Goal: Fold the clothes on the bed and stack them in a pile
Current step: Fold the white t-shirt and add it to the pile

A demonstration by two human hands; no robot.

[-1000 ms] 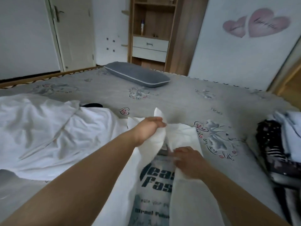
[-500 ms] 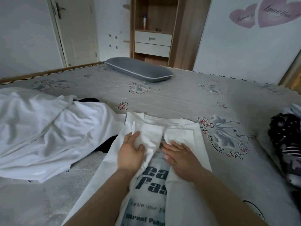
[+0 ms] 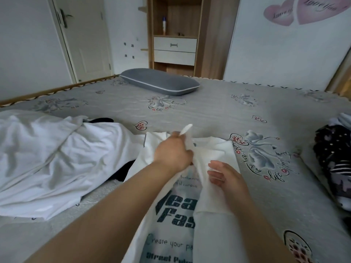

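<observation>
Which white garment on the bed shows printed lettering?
The white T-shirt under both hands, between the forearms, shows dark block lettering. The crumpled white garment heaped to its left shows no lettering.

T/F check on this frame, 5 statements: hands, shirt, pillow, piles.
1. The left hand grips a fold of the white printed T-shirt. True.
2. The right hand is clenched in a fist round the shirt. False: its fingers lie fairly straight against the folded-over side panel.
3. The grey pillow lies at the far side of the bed. True.
4. The pile of white clothes lies to the right of the shirt. False: it lies to the left; the dark patterned clothes are on the right.
5. The shirt's print is fully covered. False: dark lettering shows between the folded sides.
</observation>
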